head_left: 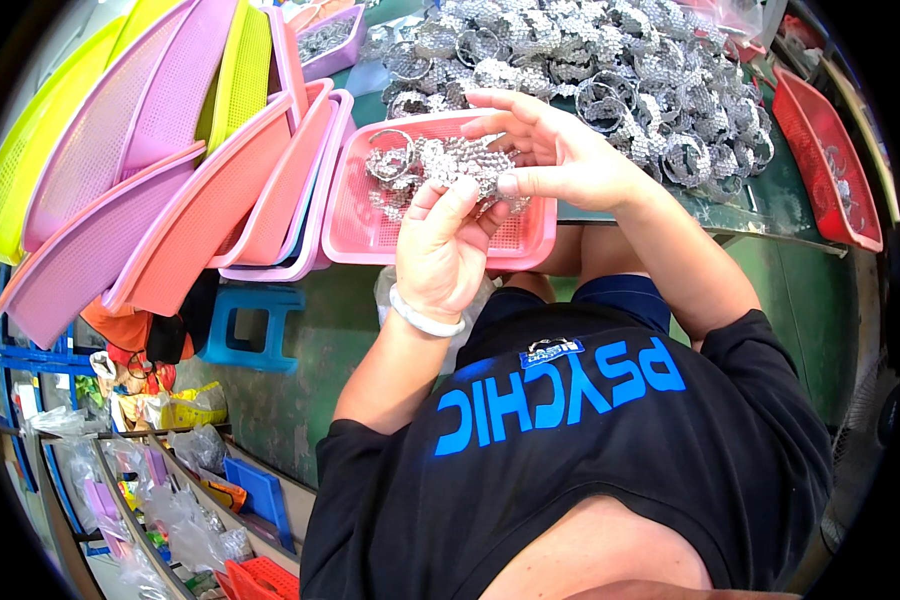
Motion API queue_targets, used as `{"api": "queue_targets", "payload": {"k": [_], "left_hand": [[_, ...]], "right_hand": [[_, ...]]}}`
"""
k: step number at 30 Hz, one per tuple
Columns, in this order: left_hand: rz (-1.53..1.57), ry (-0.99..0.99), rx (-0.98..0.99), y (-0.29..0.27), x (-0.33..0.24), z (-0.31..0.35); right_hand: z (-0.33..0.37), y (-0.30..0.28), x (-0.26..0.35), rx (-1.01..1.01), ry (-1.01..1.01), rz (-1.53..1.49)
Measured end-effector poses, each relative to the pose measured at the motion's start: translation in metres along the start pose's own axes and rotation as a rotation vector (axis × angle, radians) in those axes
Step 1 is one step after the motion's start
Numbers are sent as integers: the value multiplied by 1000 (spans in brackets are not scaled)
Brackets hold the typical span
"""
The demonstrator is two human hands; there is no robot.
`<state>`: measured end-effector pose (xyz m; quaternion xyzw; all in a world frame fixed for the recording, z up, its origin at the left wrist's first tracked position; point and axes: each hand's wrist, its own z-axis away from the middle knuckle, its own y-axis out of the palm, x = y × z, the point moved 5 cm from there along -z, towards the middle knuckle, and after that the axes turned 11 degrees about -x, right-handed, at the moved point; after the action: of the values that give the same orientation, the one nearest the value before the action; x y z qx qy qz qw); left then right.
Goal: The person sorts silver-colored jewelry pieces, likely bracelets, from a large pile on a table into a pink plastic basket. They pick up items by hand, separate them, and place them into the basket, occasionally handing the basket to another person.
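Over a pink mesh basket (345, 225), my left hand (442, 245) is closed, thumb and fingers pinched on a silver beaded band. Several similar silver bands (395, 165) lie in the basket below, so the held one's outline is hard to separate from them. My right hand (585, 165) comes in from the right with its fingers curved and apart. Its thumb tip is beside the silver pieces near my left fingertips. A big heap of silver ring-shaped bands (570, 60) covers the dark green table (740, 215) beyond my hands.
Stacked pink, purple and lime baskets (160, 180) lean at the left. A red basket (820, 160) with a few rings sits at the table's right end. A blue stool (255, 325) stands on the floor at left, above a shelf (240, 470) with plastic bags.
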<state>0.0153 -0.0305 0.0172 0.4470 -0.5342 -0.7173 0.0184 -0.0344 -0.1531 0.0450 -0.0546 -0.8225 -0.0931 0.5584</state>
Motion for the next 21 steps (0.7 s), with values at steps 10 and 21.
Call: {"api": "queue_targets", "payload": {"k": [10,21], "left_hand": [[36,38,-52,-2,-2,3],[1,90,-26,-2,-7,18]], "right_hand": [[4,3,11,-104,-171,260],[12,20,41,-94,-471,420]]}}
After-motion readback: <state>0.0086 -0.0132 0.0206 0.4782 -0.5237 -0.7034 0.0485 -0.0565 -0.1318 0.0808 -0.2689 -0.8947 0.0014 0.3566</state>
